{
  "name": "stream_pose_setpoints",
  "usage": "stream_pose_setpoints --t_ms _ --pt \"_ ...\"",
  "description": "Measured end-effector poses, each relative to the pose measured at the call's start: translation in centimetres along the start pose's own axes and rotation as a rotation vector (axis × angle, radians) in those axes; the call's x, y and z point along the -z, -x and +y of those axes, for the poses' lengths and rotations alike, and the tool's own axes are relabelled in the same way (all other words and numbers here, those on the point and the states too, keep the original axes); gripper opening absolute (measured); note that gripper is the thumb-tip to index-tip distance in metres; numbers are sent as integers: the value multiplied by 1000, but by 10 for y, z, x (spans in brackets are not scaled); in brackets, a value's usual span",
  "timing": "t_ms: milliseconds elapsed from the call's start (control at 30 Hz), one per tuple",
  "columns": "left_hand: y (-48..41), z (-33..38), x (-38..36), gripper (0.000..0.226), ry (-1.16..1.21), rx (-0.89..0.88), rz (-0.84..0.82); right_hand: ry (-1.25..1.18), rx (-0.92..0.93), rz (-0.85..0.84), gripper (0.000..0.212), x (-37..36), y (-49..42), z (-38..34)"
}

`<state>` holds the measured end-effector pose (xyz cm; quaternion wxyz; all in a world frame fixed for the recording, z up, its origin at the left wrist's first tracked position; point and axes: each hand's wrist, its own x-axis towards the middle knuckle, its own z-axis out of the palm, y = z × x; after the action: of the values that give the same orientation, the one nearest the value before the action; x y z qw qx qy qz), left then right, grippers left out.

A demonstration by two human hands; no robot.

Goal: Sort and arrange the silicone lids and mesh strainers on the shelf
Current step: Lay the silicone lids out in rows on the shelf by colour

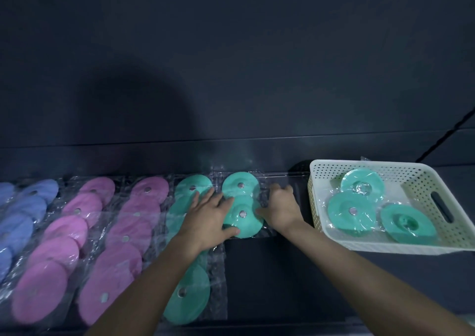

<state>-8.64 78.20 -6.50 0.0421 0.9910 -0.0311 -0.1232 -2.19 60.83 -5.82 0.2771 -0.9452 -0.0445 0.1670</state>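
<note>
Rows of round silicone lids in clear plastic wrap lie on the dark shelf: blue lids [23, 207] at the far left, two rows of pink lids [77, 230], then teal lids [186, 294]. In the rightmost teal row, two wrapped teal lids [244, 202] overlap at the back of the shelf. My left hand [208, 220] lies flat with spread fingers on their left edge. My right hand [280, 207] rests on the wrap at their right edge, with the thumb touching the nearer lid.
A white perforated basket [421, 179] stands at the right on the shelf and holds three wrapped teal lids [354, 215]. The dark shelf surface [270, 271] shows in front of the rightmost row. A dark back wall rises behind.
</note>
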Motion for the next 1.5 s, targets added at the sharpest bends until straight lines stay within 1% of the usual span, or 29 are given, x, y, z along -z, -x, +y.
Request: stream_pose_setpoints --t_ms 67,200,267,367,467,567,633,733,800,867,933,1033,1133,1233,1300,1400,1500 --pt "0 2 2 82 -10 4 11 3 -4 58 42 -1 2 -2" --pt "1 8 6 78 15 13 48 -23 21 78 39 3 7 -3" --pt "2 12 12 71 59 -1 112 -12 72 128 32 10 9 -2" --pt "2 26 25 60 139 -57 192 -44 170 135 21 30 14 -3" --pt "-2 46 41 50 202 -92 258 -41 244 210 23 55 22 1" --pt "-7 70 55 43 245 -127 315 -49 235 302 24 79 27 15" --pt "-10 87 62 41 289 -162 333 -41 203 334 25 93 29 30" --pt "-16 110 69 39 308 -210 345 -35 145 342 25 110 29 52" --pt "-21 126 70 37 308 -233 327 -29 106 346 21 120 30 66" --pt "-26 141 72 35 305 -259 290 -13 76 329 16 130 31 80" --pt "-31 157 74 35 287 -301 259 54 38 272 16 140 31 97" --pt "-41 182 76 34 167 -326 196 193 2 183 18 156 29 127" --pt "-55 204 73 29 49 -319 77 286 -82 80 26 169 30 154" --pt "-69 219 63 26 37 -264 -28 430 -144 6 21 175 33 175" --pt "-78 227 56 29 -12 -240 -63 493 -157 -25 27 177 33 185" --pt "-87 237 49 43 -67 -219 -102 490 -151 -90 33 179 32 192" --pt "-95 243 41 46 -62 -188 -117 439 -160 -155 36 180 32 189"
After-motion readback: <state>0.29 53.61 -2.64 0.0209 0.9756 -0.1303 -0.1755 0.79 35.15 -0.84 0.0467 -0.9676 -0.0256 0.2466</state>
